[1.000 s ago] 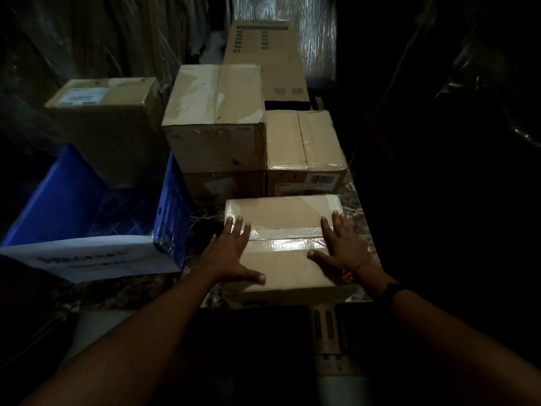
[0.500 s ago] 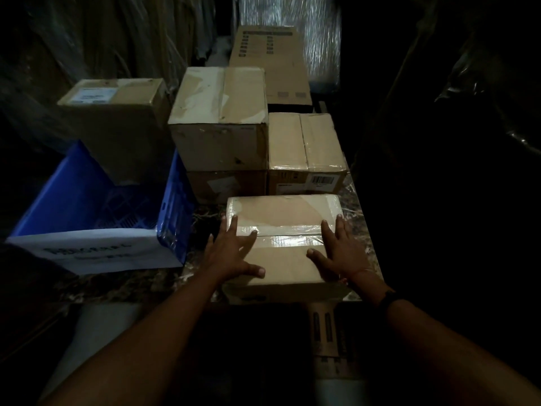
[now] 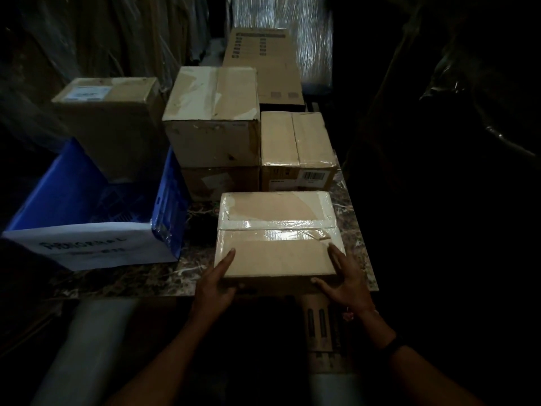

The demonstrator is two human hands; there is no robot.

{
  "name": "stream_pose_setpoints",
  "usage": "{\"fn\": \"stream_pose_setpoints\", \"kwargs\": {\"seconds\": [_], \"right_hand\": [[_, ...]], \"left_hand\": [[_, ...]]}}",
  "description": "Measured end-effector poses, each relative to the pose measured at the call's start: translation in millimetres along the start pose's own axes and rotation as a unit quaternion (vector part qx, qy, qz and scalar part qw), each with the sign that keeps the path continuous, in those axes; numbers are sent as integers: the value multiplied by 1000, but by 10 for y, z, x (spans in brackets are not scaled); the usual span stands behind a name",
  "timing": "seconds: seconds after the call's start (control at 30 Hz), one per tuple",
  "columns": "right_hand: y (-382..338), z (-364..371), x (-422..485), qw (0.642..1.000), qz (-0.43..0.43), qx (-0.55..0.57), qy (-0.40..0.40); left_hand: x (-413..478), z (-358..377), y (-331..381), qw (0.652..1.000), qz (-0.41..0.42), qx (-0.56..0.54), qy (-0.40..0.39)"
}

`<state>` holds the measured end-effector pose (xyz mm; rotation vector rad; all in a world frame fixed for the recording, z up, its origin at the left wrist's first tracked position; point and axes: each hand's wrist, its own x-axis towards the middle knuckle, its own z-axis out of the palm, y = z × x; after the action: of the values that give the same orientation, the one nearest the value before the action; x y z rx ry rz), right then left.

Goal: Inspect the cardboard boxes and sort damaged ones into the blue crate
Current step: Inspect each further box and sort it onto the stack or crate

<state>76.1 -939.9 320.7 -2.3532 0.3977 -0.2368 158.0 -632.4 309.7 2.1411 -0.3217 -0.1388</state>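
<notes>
A flat cardboard box point(image 3: 275, 253) sealed with clear and white tape lies on the marble table point(image 3: 358, 230) near its front edge. The tape looks wrinkled and torn near the right side. My left hand point(image 3: 215, 285) grips the box's near left corner, one finger along the top and the others curled at the front face. At the near right corner my right hand point(image 3: 342, 279) holds it, fingers on the top edge and thumb along the front. The blue crate point(image 3: 171, 197) stands to the left, empty as far as I can see, with a white paper label point(image 3: 93, 247) on its front.
Behind the flat box stand a scuffed large box point(image 3: 210, 124) on a lower box point(image 3: 219, 180), a small barcoded box point(image 3: 295, 148), a labelled box point(image 3: 111, 118) behind the crate and a tall box point(image 3: 263, 63). Another carton point(image 3: 319, 320) sits below the table edge. Plastic-wrapped goods surround everything.
Both hands slid from lying flat on the box's top back to its near corners and took hold there. The box stays in about the same spot.
</notes>
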Motion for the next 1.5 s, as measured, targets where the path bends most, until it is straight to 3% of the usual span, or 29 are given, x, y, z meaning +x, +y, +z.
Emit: {"fn": "stream_pose_setpoints", "kwargs": {"seconds": [0.13, 0.27, 0.47, 0.73, 1.0, 1.37, 1.5], "right_hand": [[-1, -33, 97, 999, 28, 45, -3], [-313, -232, 275, 995, 26, 75, 57], [-837, -587, 651, 989, 43, 77, 119], [-1034, -772, 1049, 992, 81, 52, 78], [-1020, -634, 1619, 994, 104, -16, -31], [-893, -466, 1893, 987, 118, -96, -49], [-1127, -447, 1765, 976, 122, -175, -39]], "left_hand": [[106, -116, 93, 1000, -4, -26, -15], [358, -318, 355, 1000, 3, -30, 7], [826, -646, 867, 994, -16, 91, 64], [1178, -667, 1154, 979, -61, 182, 69], [1542, -615, 1221, 985, -138, 103, -14], [1745, -548, 1238, 982, -167, 82, -27], [1738, -509, 1490, 973, -113, 195, -52]]}}
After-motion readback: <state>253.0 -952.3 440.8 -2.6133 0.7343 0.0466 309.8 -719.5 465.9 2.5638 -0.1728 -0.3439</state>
